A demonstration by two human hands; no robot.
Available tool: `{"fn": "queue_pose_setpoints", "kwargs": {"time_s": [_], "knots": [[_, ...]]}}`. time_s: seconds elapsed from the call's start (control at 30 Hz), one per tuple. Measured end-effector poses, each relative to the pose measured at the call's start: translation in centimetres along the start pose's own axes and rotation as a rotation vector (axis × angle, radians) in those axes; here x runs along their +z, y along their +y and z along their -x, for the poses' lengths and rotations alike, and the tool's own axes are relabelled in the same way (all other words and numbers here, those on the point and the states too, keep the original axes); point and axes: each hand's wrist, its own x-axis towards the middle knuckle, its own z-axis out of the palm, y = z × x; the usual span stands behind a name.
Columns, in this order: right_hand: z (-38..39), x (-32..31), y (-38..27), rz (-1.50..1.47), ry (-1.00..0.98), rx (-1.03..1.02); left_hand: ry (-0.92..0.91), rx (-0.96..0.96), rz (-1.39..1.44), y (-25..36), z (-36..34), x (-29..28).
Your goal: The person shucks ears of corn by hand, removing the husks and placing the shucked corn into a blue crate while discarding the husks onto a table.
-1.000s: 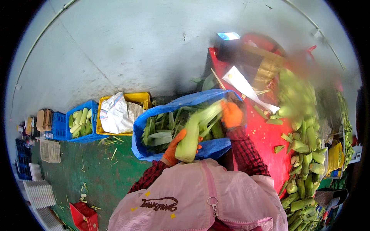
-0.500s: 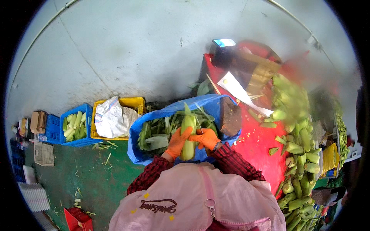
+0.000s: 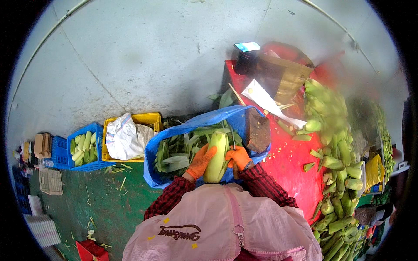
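Observation:
An ear of corn (image 3: 217,153), pale green in its inner husk, stands nearly upright in front of me. My left hand (image 3: 200,161), in an orange glove, is closed round its left side. My right hand (image 3: 238,158), also gloved in orange, is closed on a knife (image 3: 234,139); its thin blade points away from me and its handle end shows below the fist. The right fingertips are close to the corn's right side. Beneath both hands lies an open blue bag (image 3: 191,125) full of loose green husks (image 3: 173,152).
To the right, a red tabletop (image 3: 285,174) borders a big heap of unhusked corn (image 3: 342,174). A brown block (image 3: 257,130) rests at the bag's right edge. On the left stand a yellow crate (image 3: 148,117) with a white sack and a blue crate (image 3: 98,150) of peeled corn.
Top leaves that stuck up from the corn are gone, leaving a blunt top. My right hand has moved slightly right, off the corn's front, with the knife now upright beside it.

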Motion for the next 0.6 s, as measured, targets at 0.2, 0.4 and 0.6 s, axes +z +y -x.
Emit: {"fn": "queue_pose_setpoints", "kwargs": {"time_s": [0.2,0.4,0.6], "knots": [[-0.5,-0.2,0.8,-0.113,-0.04,0.022,0.033,0.151,0.016,-1.1,-1.3,1.2],[1.3,1.0,-0.6,-0.263,-0.185,0.077,-0.018,0.021,0.214,-0.8,-0.6,-0.2],[2.5,0.0,-2.4,-0.46,-0.375,0.088,0.034,-0.202,0.73,0.2,0.5,-1.9]]}}
